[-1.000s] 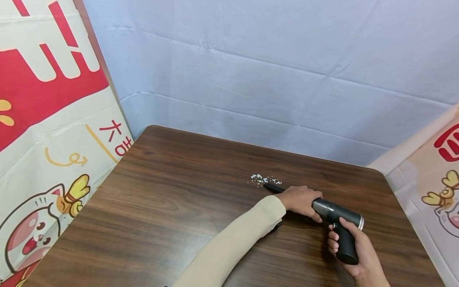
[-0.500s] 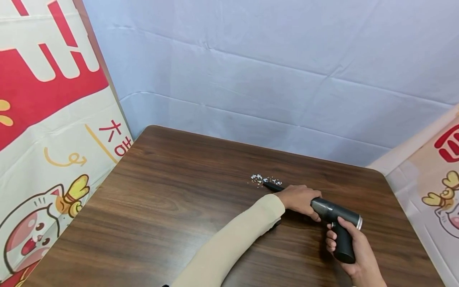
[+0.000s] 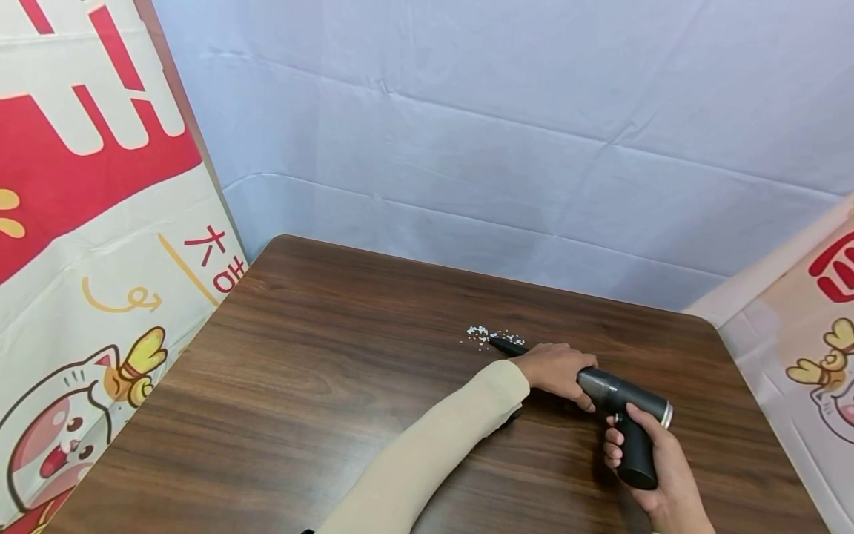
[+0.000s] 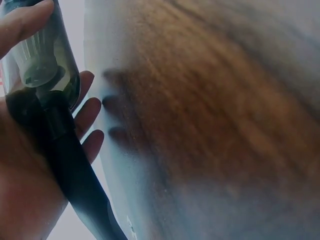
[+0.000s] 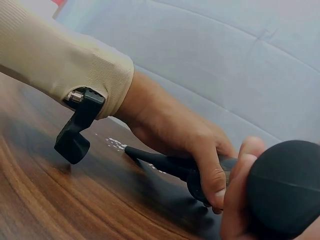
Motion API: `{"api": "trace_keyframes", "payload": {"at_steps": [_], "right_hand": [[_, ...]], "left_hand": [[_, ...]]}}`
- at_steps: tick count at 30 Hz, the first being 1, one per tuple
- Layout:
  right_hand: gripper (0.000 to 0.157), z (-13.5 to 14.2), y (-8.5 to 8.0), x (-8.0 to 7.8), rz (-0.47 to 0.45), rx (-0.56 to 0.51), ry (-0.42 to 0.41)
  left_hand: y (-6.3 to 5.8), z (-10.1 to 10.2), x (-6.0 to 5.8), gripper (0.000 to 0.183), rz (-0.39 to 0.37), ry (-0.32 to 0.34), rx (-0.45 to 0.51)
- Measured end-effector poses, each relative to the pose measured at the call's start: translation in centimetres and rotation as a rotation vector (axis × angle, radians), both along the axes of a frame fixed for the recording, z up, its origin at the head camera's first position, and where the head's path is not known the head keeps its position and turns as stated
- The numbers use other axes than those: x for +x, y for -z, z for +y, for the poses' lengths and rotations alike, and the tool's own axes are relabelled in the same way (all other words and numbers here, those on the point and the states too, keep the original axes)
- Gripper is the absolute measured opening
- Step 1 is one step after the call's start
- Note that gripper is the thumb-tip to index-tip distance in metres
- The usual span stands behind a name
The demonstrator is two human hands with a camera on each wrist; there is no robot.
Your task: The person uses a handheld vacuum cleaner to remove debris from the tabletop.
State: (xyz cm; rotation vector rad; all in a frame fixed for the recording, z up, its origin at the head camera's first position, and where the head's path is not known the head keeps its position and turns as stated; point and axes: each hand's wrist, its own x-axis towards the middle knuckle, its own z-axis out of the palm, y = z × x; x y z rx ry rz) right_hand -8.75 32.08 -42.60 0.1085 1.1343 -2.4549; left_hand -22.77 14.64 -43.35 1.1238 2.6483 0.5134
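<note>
Brown table: black handheld vacuum toward right edge, clear chamber containing pale insert, nozzle just beside white bits near far edge. Left hand grasps chamber; right hand clasps handle.

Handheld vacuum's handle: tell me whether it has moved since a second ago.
Yes, slightly: in the head view, the vacuum's handle has shifted left, away from the table's right edge.
</note>
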Motion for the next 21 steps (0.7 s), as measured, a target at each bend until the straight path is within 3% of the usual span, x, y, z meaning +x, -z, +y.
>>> {"api": "trace_keyframes", "payload": {"at_steps": [8, 21], "right_hand": [[0.038, -0.24, 0.04, -0.14, -0.008, -0.001, 0.002], [0.03, -0.65, 0.4, -0.1, -0.005, -0.006, 0.04]], "left_hand": [[-0.1, -0.07, -0.17, 0.051, 0.01, 0.009, -0.011], [-0.09, -0.16, -0.29, 0.05, 0.032, -0.002, -0.044]]}}
